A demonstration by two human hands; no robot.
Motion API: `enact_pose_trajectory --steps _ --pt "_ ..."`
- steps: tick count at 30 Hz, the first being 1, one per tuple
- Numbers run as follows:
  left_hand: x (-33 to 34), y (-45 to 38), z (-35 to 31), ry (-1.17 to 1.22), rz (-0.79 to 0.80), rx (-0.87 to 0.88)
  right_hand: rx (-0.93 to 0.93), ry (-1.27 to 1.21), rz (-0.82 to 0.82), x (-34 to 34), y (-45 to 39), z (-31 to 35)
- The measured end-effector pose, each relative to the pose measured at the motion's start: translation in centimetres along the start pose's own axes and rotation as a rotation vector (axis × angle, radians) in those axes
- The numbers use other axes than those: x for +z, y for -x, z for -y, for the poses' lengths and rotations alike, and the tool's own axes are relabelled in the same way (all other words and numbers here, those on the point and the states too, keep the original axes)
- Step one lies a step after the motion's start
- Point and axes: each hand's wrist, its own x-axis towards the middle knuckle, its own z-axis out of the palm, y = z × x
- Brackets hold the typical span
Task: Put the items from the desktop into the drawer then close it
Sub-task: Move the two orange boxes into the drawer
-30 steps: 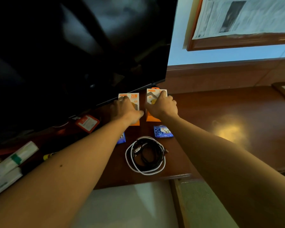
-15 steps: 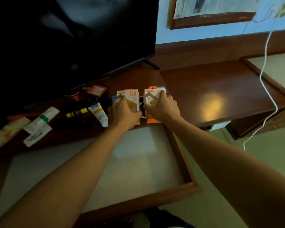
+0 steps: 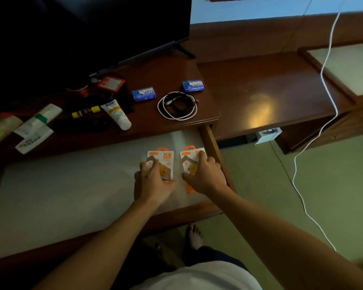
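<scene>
Two orange-and-white cardboard charger boxes, one under my left hand point(image 3: 153, 183) and one under my right hand point(image 3: 203, 176), sit in the pale-lined wooden drawer point(image 3: 71, 185) at its three o'clock end. Each hand grasps its box; I should set both flat before releasing.

Both hands cover the lower halves of the two charger boxes in the drawer point(image 3: 50, 197) — the left hand point(image 3: 153, 185) hides the bottom of the left box point(image 3: 162, 161), and the right hand point(image 3: 203, 176) hides most of the right box point(image 3: 190, 156), so its wattage print is cut short. The TV point(image 3: 82, 28) runs off the top and left edges. The packets at the desktop's left edge point(image 3: 0, 130) are too dim and blurry to read — same for the dark stuff beside the tube point(image 3: 117, 114).
</scene>
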Motion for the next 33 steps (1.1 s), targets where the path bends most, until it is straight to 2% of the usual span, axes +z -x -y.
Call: enact_pose_trajectory --steps 8,13,15,17,20,23,28,33 --pt "5.0 -1.0 0.5 -0.051 0.143 -0.064 0.073 0.094 0.154 3.7 -1.7 -3.0" --pt "5.2 -1.6 1.5 0.012 0.203 -0.061 0.087 0.175 0.249 4.4 -2.2 -4.2" --pt "5.0 -2.3 1.8 0.066 0.217 -0.063 0.034 0.258 0.219 4.2 -2.5 -3.9" --pt "4.9 -3.1 1.8 0.068 0.234 -0.058 -0.112 0.357 0.152 4.0 -3.0 -3.5" --pt "4.8 -4.1 1.9 0.044 0.306 -0.047 -0.328 0.526 0.186 4.0 -4.4 -3.4" --pt "5.1 -4.2 1.8 0.038 0.39 -0.033 -0.362 0.635 0.233 4.0 -5.3 -3.7" --pt "6.1 -3.4 0.6 0.124 0.353 0.01 -0.353 0.641 0.229 2.3 -6.9 -5.3" --pt "7.2 -3.2 -2.0 0.004 0.346 -0.013 -0.37 0.619 0.213 2.4 -7.0 -5.6"
